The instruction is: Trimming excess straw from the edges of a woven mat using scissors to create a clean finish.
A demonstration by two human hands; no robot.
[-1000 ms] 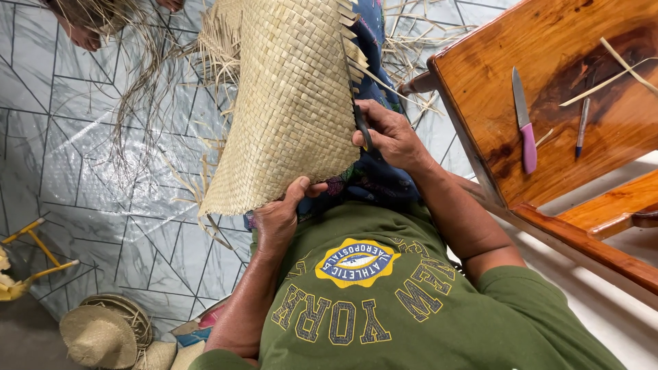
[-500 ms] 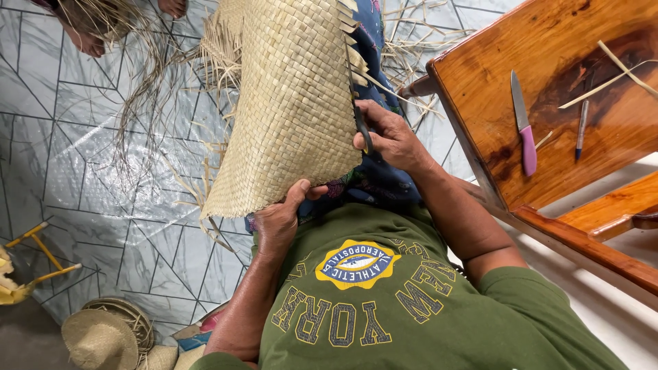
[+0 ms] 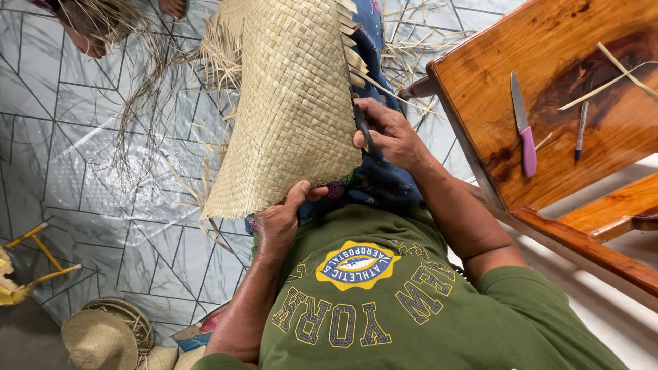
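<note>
Woven mat point(image 3: 291, 103) lies across the lap, above the tiled floor point(image 3: 82, 171). Left hand point(image 3: 281, 223) grips its lower edge. Right hand point(image 3: 391, 133) is closed around a dark tool point(image 3: 358, 113) at the mat's right edge. Pink-handled knife point(image 3: 524, 133) on the wooden worktop point(image 3: 548, 41), well apart.

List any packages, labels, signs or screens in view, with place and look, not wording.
Shirt emblem: on the chest of the green shirt, an oval yellow and blue patch ringed by arched blue-and-yellow block letters.
No packages, signs or screens show.
</note>
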